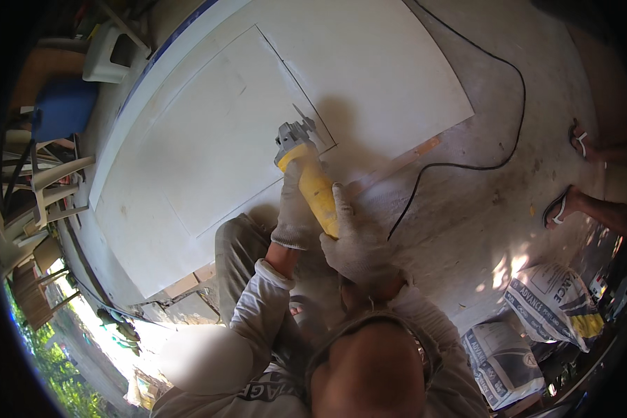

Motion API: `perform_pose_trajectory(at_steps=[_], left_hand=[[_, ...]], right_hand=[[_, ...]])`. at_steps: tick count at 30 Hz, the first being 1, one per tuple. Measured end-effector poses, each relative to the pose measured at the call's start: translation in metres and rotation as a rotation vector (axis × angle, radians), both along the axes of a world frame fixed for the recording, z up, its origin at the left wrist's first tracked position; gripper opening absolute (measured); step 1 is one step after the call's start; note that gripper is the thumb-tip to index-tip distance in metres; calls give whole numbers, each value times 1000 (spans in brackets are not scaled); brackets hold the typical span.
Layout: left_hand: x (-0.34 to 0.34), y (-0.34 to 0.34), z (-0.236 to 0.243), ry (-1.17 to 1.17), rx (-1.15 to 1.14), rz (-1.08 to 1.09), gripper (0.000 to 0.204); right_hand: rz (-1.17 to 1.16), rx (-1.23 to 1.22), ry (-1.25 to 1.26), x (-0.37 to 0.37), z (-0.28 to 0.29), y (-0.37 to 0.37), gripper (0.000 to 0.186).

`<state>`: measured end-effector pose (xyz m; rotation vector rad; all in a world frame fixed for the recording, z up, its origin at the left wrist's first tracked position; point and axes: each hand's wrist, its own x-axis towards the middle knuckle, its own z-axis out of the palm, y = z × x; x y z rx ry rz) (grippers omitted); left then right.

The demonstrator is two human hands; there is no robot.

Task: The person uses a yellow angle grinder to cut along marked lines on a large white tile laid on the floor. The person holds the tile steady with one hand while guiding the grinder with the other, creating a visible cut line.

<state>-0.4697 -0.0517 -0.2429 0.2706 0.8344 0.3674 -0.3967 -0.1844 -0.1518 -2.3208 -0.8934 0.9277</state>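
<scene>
While crouched at centre frame: a person in white work gloves grips a yellow angle grinder (312,177).
Left hand (294,212): closed around its body.
Right hand (354,240): closed on its rear.
Disc: meets the white board (209,132).
Cord (498,90): trails right.

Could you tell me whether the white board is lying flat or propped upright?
Lying flat. The white board is spread on the concrete floor, and the yellow angle grinder rests down on its surface.
</scene>
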Motion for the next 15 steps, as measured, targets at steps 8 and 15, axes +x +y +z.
perform_pose_trajectory(at_steps=[8, 15], left_hand=[[2, -12, -22, 10, 25, -66, 59], [10, -18, -14, -5, 59, -87, 52]], right_hand=[[-88, 40, 32, -2, 1, -19, 91], [-165, 87, 45, -4, -1, -22, 88]])
